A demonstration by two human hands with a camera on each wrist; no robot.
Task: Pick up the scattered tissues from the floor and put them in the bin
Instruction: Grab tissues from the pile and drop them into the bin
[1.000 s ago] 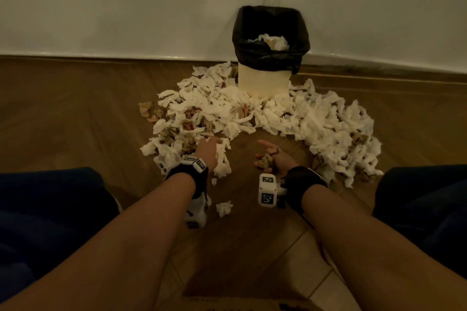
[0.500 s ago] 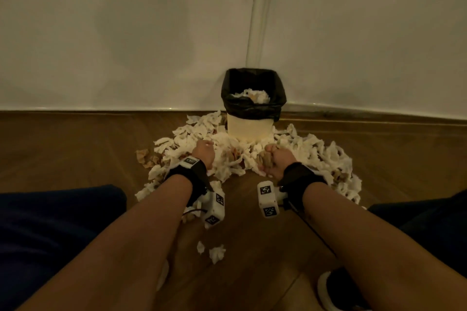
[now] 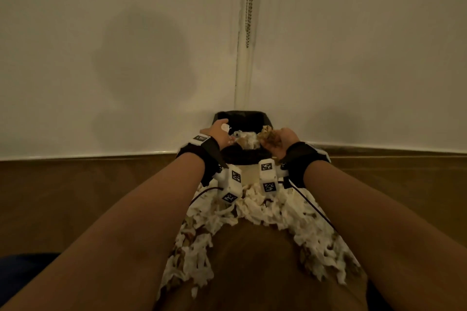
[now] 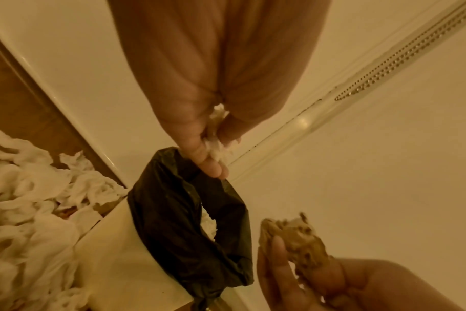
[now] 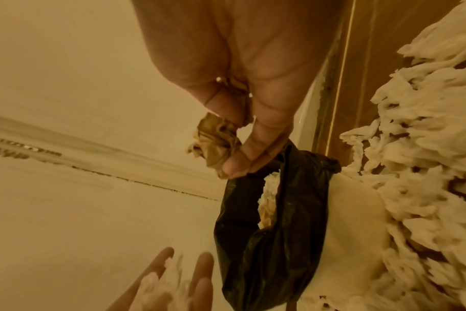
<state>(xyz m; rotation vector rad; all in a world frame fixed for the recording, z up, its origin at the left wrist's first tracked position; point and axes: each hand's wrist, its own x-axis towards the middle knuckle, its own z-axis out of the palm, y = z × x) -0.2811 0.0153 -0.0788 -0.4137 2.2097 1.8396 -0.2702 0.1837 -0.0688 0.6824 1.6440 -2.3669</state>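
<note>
The bin (image 3: pixel 219 116), cream with a black liner (image 4: pixel 189 221) (image 5: pixel 253 252), stands in the wall corner with tissues inside (image 3: pixel 246 139). My left hand (image 3: pixel 225 131) (image 4: pixel 218 151) hovers over its left rim and pinches white tissue (image 4: pixel 217 147) between thumb and fingers. My right hand (image 3: pixel 275 137) (image 5: pixel 234 151) is over the right rim, gripping a crumpled brown tissue (image 3: pixel 267 132) (image 5: pixel 216 141) (image 4: pixel 293 237). A wide pile of white and brown tissues (image 3: pixel 252 207) (image 4: pixel 27 200) (image 5: pixel 426 168) lies on the floor round the bin's base, below my forearms.
Cream walls meet just behind the bin, where a bead chain (image 3: pixel 249 7) hangs. A skirting board (image 3: pixel 101 155) runs along the wooden floor (image 3: pixel 75 197). Cables (image 3: pixel 313 207) trail from the wrist cameras over the pile. A dark blue knee (image 3: pixel 22 267) shows at lower left.
Both hands have lifted from the floor pile up to the bin's mouth, each carrying its tissue. The head view has moved closer and tilted up toward the wall.
</note>
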